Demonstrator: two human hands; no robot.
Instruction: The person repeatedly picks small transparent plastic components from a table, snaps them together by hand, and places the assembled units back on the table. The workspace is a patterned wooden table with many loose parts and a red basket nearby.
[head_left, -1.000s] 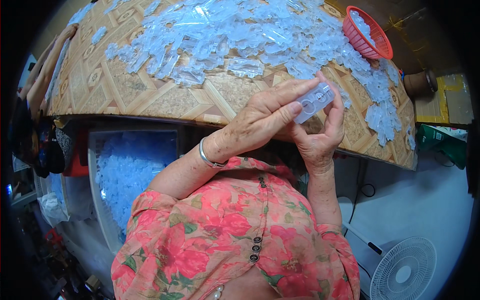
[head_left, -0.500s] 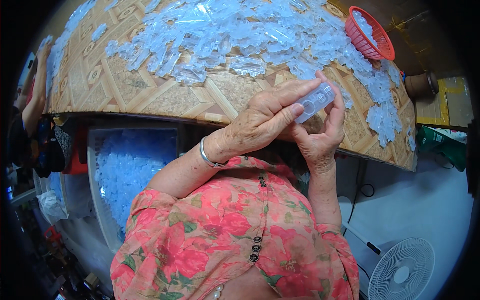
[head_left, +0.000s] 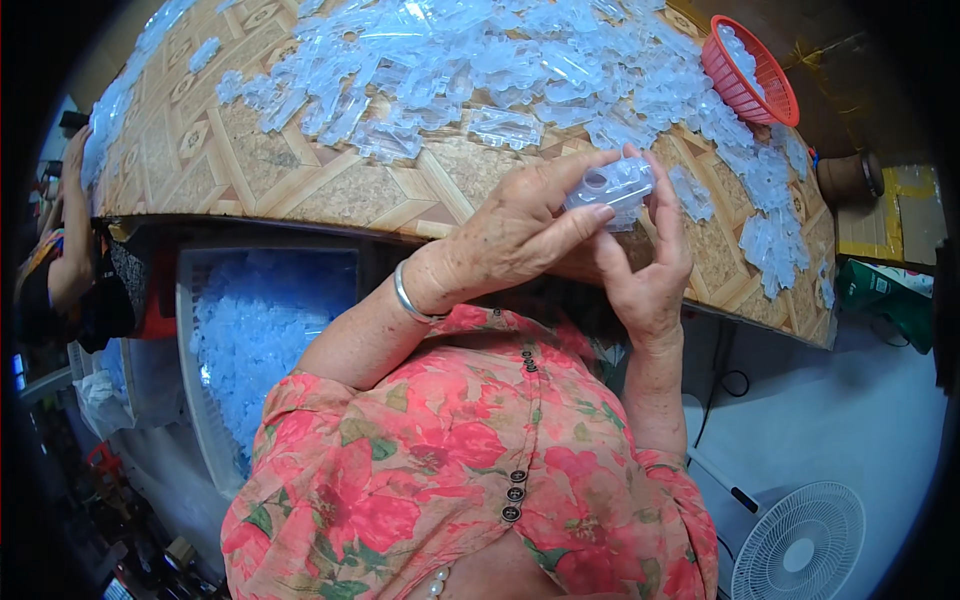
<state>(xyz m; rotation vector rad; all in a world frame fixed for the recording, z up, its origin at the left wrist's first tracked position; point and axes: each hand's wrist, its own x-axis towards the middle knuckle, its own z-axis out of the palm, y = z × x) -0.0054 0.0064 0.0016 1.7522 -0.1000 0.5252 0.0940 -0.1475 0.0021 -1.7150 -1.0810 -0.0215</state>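
Person in a red floral shirt (head_left: 440,470) sits at the near side; white fan (head_left: 797,540) at near R. On the L, a white crate (head_left: 188,335) filled w/ clear plastic bits (head_left: 265,340) stands below the edge of the bench (head_left: 270,165). Just over that edge, both hands are at work on one clear plastic piece (head_left: 622,186), held up in the air btwn them: L hand (head_left: 515,225), silver bangle (head_left: 402,290) at the wrist, pinches it w/ thumb on the near side; R hand (head_left: 648,285) curves around the R end, thumb spread from fingers; can't tell how firmly it grips. At far L, a co-worker's arm (head_left: 72,245) reaches to the bench. Beyond the hands, loose clear pieces (head_left: 480,65) lie heaped across the patterned top, w/ more strewn to the R. Far R, a red basket (head_left: 727,85) holds addt'l clear pieces.
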